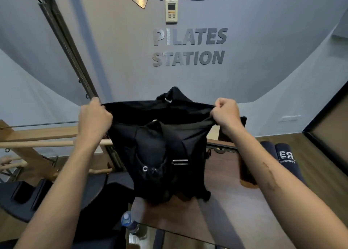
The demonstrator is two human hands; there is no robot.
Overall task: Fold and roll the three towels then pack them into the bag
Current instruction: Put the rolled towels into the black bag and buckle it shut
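Bare left hand [94, 114] and right hand [225, 113] grip limp black fabric bag [162, 147] rim.

A pilates studio: raised metal letters [189, 47] on the grey wall [263, 50] spell PILATES STATION. At the left stands wooden exercise apparatus [37, 135] with dowel bars, and a long spring [64, 41] hangs beside a metal frame pole. Dark padded equipment [28, 196] sits low on the left. A small wall controller [171, 10], probably for air conditioning, is mounted above the lettering
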